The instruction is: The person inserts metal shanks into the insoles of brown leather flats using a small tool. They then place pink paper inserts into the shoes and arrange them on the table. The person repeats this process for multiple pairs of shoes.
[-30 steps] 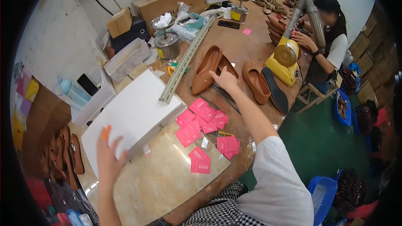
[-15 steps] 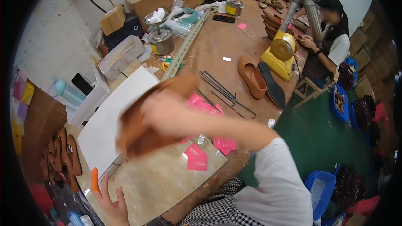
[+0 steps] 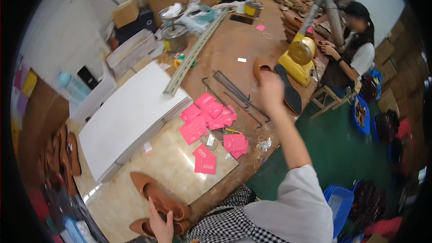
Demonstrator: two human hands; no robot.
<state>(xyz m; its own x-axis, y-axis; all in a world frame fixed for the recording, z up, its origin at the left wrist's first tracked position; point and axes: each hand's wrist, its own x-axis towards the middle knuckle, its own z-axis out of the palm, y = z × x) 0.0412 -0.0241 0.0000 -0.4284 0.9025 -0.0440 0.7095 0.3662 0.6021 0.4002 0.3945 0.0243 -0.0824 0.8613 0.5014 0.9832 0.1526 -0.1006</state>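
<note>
My right hand (image 3: 271, 91), slightly blurred, is stretched out over a brown pointed flat shoe (image 3: 259, 64) on the far side of the table. It covers the shoe's heel end, and its fingers are hidden. Beside that shoe lies another with its dark sole (image 3: 288, 87) turned up. My left hand (image 3: 162, 225) is at the lower edge, thumb and forefinger apart. It lies against two brown flat shoes, an upper one (image 3: 155, 192) and a lower one (image 3: 140, 227), partly covering them on the marbled board (image 3: 118, 198).
A stack of white paper (image 3: 130, 112) lies left of scattered pink cards (image 3: 204, 157). Thin metal rods (image 3: 234, 89) and a slotted metal bar (image 3: 198, 54) cross the table. A yellow machine (image 3: 294, 65) stands at the right, near a seated person (image 3: 357, 40).
The brown footwear my right hand held over the paper has left that spot, and two shoes now lie by my left hand. My right hand has swung right to the far shoe.
</note>
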